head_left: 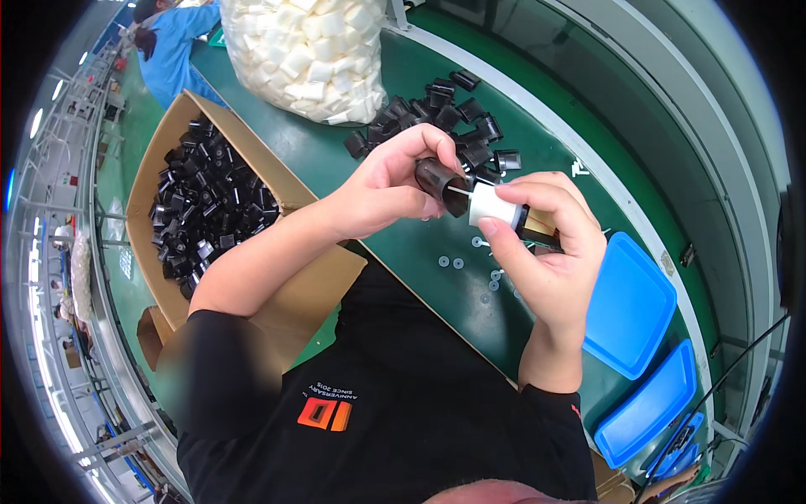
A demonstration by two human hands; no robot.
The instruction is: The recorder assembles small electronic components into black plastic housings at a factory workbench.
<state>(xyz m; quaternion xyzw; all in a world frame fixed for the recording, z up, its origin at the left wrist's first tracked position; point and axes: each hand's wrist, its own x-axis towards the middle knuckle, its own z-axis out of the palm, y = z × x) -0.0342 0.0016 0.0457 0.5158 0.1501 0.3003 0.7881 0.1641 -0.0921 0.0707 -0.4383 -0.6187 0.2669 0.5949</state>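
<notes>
Black cap: a dark cylindrical cap [438, 181] held just above the green counter [403, 244], mouth turned toward the white piece, it seems so that the two parts line up end to end.
Cardboard box: at the far left, an open box [159, 160] full of black caps [206, 206] sits on the counter beside the left forearm, close enough for an easy reach.
Left hand: the left hand [382, 189] has its fingers curled and pinched round the black cap, thumb under, forefinger arched over the top, steadying it level.
Bag of white pieces: a clear bag [306, 50] of white foam-like blocks stands at the back, well apart from the hands.
Loose caps: a heap of black caps [449, 113] lies on the counter just behind the hands.
White part: a small white cylinder [489, 204] on a dark stem, a thin rod reaching from it into the cap's mouth.
Right hand: the right hand [550, 252] pinches the white part between thumb and fingertips, holding it on the cap's axis.
Washers: small rings [449, 262] lie scattered on the counter under the hands.
Blue lids: two blue trays or lids [630, 307] lie at the right, near the counter's edge.
Another person: someone in a blue coat [172, 42] works at the far end.
</notes>
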